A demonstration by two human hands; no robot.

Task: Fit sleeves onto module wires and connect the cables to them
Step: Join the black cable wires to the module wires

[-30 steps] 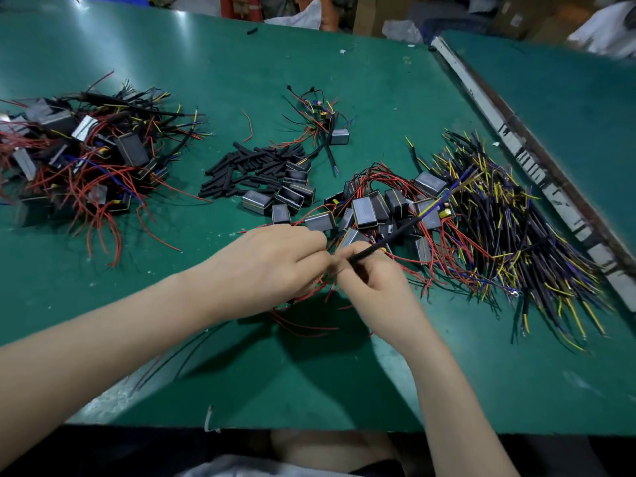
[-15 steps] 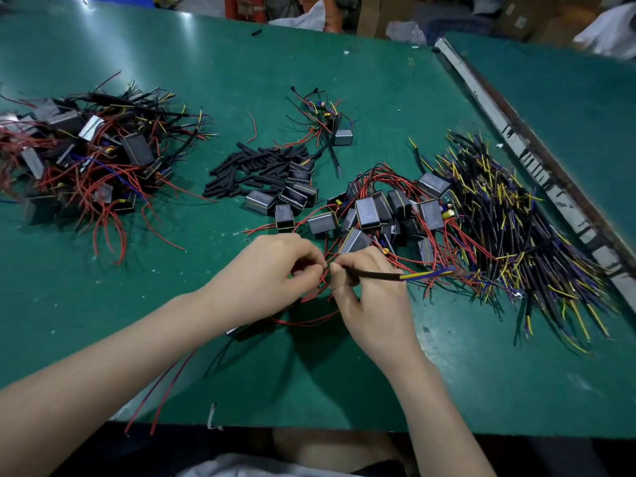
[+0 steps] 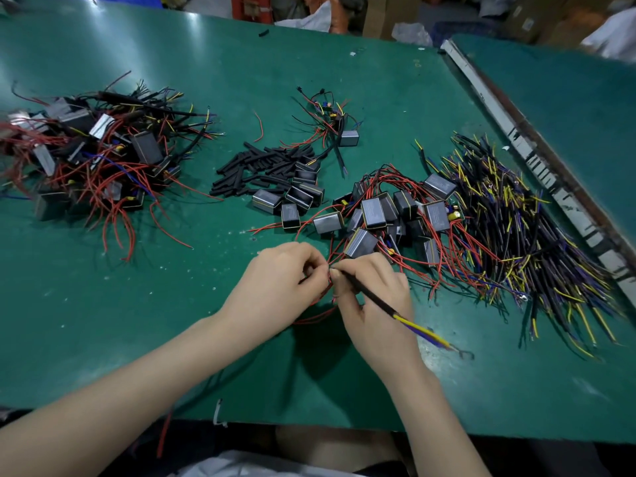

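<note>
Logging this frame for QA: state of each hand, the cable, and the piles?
left hand: pinching red wires
right hand: gripping black cable
black cable: raised, yellow and blue leads trailing right
sleeves: loose pile
modules: heaped, untouched
cable pile: lying loose

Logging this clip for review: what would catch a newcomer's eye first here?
The two hands, left hand and right hand, meet at centre over red wires, the right pinching a black cable with yellow and purple ends. Right of them sprawls a cable pile; a tangle of wired modules sits far left.
</note>
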